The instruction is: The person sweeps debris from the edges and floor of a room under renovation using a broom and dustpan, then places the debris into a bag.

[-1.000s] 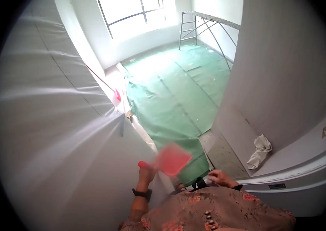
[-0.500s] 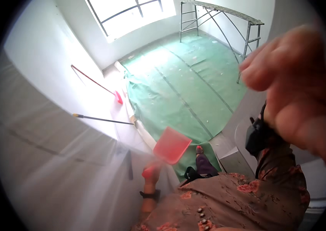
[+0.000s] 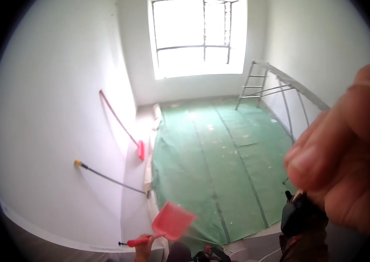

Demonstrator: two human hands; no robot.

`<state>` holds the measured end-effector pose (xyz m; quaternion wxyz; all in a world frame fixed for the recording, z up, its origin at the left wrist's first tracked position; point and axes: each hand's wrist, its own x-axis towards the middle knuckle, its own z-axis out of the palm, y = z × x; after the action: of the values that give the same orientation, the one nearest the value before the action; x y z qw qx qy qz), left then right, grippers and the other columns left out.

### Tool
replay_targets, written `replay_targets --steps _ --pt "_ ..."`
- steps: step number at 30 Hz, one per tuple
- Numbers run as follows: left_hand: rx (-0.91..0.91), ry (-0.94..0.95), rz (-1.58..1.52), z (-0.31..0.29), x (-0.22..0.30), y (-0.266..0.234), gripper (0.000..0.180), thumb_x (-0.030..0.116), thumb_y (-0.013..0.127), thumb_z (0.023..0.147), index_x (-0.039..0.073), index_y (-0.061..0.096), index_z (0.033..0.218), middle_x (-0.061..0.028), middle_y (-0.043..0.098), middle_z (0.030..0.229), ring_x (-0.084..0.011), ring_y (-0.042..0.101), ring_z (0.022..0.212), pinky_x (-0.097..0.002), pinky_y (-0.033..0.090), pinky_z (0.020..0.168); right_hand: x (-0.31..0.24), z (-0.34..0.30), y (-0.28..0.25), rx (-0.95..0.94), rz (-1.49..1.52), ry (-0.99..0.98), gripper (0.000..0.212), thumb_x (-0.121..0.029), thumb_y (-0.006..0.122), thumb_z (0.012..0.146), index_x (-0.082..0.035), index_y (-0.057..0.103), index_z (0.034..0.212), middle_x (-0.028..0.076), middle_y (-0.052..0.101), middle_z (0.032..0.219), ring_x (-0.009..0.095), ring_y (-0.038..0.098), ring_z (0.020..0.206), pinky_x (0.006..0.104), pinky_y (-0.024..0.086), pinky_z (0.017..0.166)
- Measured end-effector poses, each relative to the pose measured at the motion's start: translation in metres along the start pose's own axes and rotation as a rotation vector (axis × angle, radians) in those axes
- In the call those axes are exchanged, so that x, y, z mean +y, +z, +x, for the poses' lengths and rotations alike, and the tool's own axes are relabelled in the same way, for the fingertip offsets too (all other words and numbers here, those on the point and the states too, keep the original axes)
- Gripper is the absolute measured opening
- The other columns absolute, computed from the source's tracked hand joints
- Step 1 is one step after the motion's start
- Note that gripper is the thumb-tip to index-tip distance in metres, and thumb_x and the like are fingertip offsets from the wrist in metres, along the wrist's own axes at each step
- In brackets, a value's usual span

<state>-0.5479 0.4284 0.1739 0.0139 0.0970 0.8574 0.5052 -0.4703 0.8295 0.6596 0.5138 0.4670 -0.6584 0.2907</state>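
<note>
Because the left hand point(image 3: 143, 249) encloses its handle point(image 3: 136, 242), presumably for control, the red dustpan point(image 3: 173, 222) hangs over the green sheet's point(image 3: 228, 174) edge. The raised right hand point(image 3: 346, 150) is curled; I cannot tell its contents.

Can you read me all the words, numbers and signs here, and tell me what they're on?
None can be read.
Flat red plastic dustpan: no words show.
Big green floor sheet: just dark straight lines, no letters.
Black band on the right wrist: too blurred to tell.
</note>
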Motion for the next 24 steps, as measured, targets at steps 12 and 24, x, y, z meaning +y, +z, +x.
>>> replay_targets --steps 12,24 --pt "0.065 -0.035 -0.131 0.209 -0.084 0.066 0.014 0.016 0.064 0.085 0.001 0.065 0.084 -0.0048 0.062 0.073 -0.0138 0.057 0.069 -0.0283 0.046 0.063 0.245 -0.129 0.131 -0.120 0.135 0.329 0.050 -0.001 0.068 0.075 0.001 0.053 0.123 0.009 0.065 0.090 0.011 0.064 0.072 0.0224 0.052 0.063" --pt "0.084 -0.302 -0.051 0.292 -0.134 0.042 0.010 0.012 0.067 0.081 0.004 0.065 0.088 -0.0084 0.064 0.084 -0.0176 0.061 0.075 -0.0295 0.049 0.069 0.437 -0.437 0.418 -0.959 0.300 1.166 0.035 -0.019 0.068 0.076 -0.003 0.062 0.107 0.016 0.065 0.083 0.033 0.062 0.067 0.0386 0.050 0.064"
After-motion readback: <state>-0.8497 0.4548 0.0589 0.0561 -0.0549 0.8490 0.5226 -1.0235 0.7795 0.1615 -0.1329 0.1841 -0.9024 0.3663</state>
